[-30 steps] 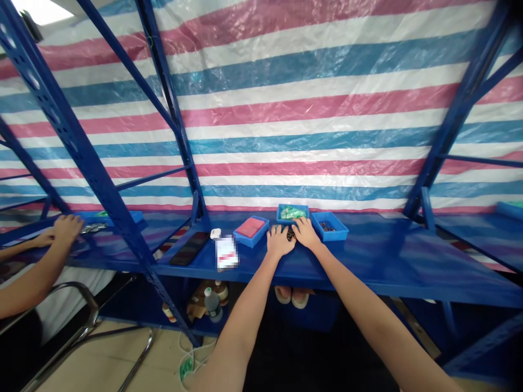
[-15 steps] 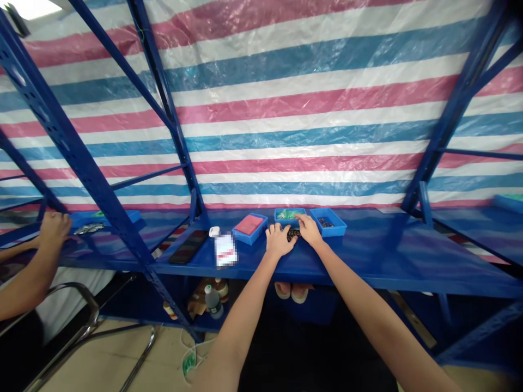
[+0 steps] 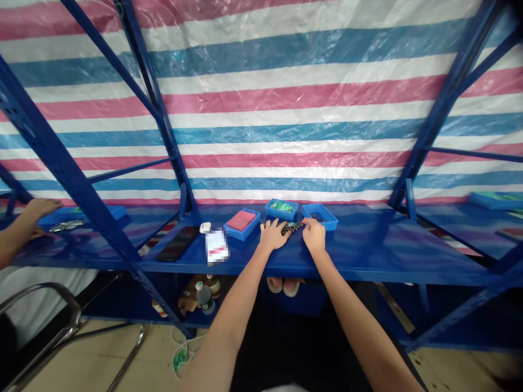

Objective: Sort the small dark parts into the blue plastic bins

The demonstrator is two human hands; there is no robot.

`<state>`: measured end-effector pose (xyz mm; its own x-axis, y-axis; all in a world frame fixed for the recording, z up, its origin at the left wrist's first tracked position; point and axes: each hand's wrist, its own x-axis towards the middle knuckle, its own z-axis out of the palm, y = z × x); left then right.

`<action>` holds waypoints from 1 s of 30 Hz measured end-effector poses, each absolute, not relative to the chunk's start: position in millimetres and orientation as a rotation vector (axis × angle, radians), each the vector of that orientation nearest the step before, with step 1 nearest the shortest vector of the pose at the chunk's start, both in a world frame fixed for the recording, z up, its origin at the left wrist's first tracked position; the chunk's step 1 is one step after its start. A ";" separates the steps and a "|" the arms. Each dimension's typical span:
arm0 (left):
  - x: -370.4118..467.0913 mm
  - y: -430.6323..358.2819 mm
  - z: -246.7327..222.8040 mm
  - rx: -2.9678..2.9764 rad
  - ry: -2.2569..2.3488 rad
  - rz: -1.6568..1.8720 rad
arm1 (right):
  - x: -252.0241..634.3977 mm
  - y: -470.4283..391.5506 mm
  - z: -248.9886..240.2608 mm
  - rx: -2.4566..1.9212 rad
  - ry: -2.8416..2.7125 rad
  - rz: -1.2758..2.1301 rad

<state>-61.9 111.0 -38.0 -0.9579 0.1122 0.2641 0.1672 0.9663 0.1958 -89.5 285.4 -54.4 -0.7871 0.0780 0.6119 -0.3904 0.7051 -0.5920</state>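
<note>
My left hand (image 3: pixel 273 235) lies on the blue table with its fingers spread, touching the left side of a small pile of dark pieces (image 3: pixel 288 227). These pieces are black with lighter flecks, too small to name. At the pile's right end, the bent fingers of my right hand (image 3: pixel 314 235) come together; whatever is between them is hidden. Just behind my hands stands a blue tray (image 3: pixel 267 212) of green packets. Beyond my right hand, another blue tray (image 3: pixel 333 223) has small dark pieces in it. Left of my left hand, a pink block (image 3: pixel 241 220) sits in a third blue tray (image 3: pixel 245 235).
A black phone (image 3: pixel 178 244), a white case (image 3: pixel 205 227) and a blurred white card (image 3: pixel 217 246) lie to the left. Blue posts (image 3: pixel 163 125) frame the table, with striped sheeting behind. At far left are another person's hand (image 3: pixel 43 208) and a metal chair (image 3: pixel 61 296).
My right hand has drawn back from the green packets' tray and moved away from my left hand. More of the dark pile shows between them. The whole view has shifted slightly.
</note>
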 end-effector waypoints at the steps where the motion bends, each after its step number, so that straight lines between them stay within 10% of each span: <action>1: -61.8 111.1 -38.2 -0.220 -2.857 -0.319 | -89.1 286.5 -56.2 0.185 -2.327 0.972; 18: -56.4 104.2 -33.9 -0.254 -2.806 -0.502 | -125.4 260.2 -56.0 0.360 -2.640 0.945; 30: -55.1 104.6 -32.4 -0.335 -2.810 -0.449 | -101.6 245.6 -55.7 0.278 -2.304 1.947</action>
<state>-55.1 104.6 -32.4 -0.9354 0.1820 0.3032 0.2674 0.9251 0.2696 -101.6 245.6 -55.7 -0.9769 -0.0668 0.2030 -0.2113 0.1595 -0.9643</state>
